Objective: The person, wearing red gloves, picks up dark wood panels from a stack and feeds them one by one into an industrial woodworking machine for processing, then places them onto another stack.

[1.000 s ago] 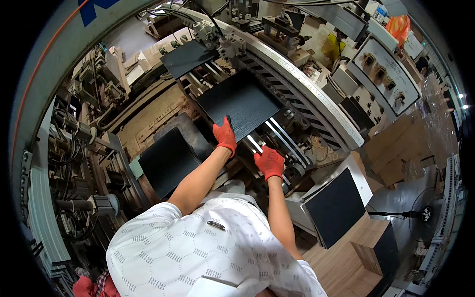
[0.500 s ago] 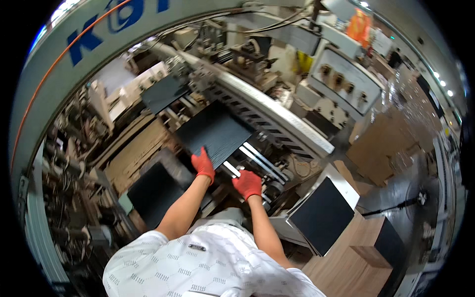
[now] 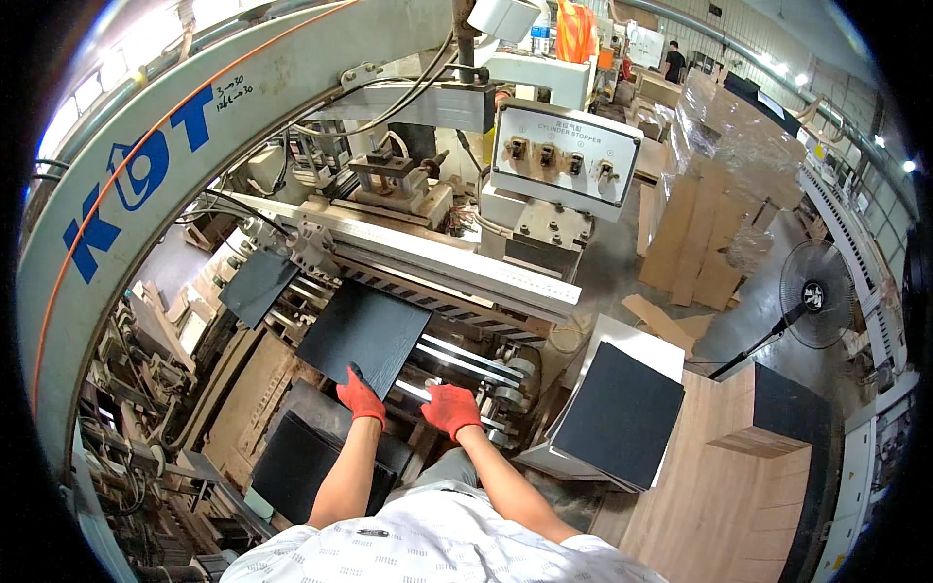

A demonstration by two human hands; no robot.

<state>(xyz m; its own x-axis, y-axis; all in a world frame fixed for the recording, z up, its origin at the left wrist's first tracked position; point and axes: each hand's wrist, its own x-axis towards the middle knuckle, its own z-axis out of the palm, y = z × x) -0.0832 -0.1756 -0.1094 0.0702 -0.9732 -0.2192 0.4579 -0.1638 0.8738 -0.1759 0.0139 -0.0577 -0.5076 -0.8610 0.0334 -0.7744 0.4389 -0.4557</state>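
Observation:
My left hand (image 3: 362,398), in a red glove with a darkened fingertip, is at the near edge of a black wood-grained panel (image 3: 364,332). One finger lies over the panel's top; the other fingers are curled and partly hidden. The panel rests flat on the machine's metal rails (image 3: 471,361), beside a long pale guide beam (image 3: 466,264). To the right of the panel, my red-gloved right hand (image 3: 451,409) is closed over the near rail. A small pale bit shows at its fingertips, but I cannot make out what it is.
A smaller dark panel (image 3: 259,289) lies farther left on the machine. Black panels (image 3: 303,468) are stacked near my left forearm, and another stack (image 3: 619,416) stands at my right beside wood-grained boards (image 3: 700,486). A switch box (image 3: 566,158) rises beyond the beam; a fan (image 3: 814,296) stands far right.
The view has swung to the right and up, so the machine sits farther left and the switch box and fan show fully. Both hands keep nearly the same places by the panel.

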